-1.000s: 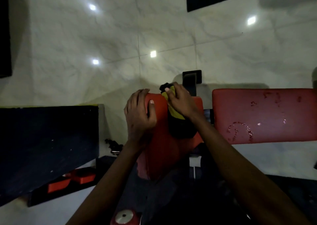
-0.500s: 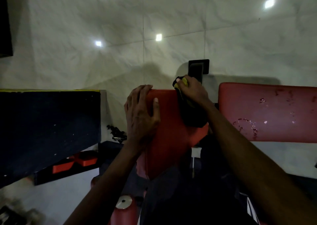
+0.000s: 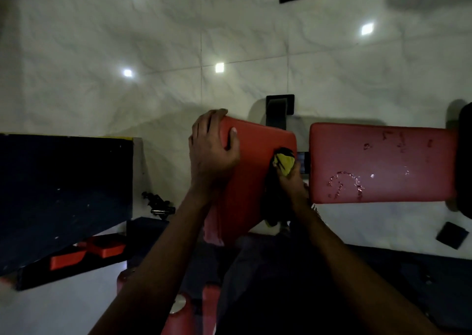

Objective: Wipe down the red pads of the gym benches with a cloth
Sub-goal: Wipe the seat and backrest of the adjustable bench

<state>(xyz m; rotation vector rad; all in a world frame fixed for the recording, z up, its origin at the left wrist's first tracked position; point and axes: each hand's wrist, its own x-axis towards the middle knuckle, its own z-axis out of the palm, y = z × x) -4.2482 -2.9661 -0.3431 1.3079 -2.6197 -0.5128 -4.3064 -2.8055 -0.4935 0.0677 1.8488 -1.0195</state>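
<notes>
A tilted red bench pad (image 3: 258, 163) stands in front of me. My left hand (image 3: 213, 150) grips its upper left corner, fingers curled over the far edge and thumb on the face. Along the pad's right edge, my right hand (image 3: 291, 178) holds a bunched yellow and black cloth (image 3: 282, 162) against the pad. To the right lies a second red pad (image 3: 383, 163), flat, with water droplets on its surface.
A dark blue platform (image 3: 63, 194) with red blocks (image 3: 86, 253) beneath it fills the left. A black bracket (image 3: 279, 109) sits behind the tilted pad. Red rollers (image 3: 194, 309) lie below my arms. The floor is pale glossy tile (image 3: 153, 53).
My right hand has drawn the cloth from the pad's top edge down along its right side. My left hand has kept its grip on the upper left corner.
</notes>
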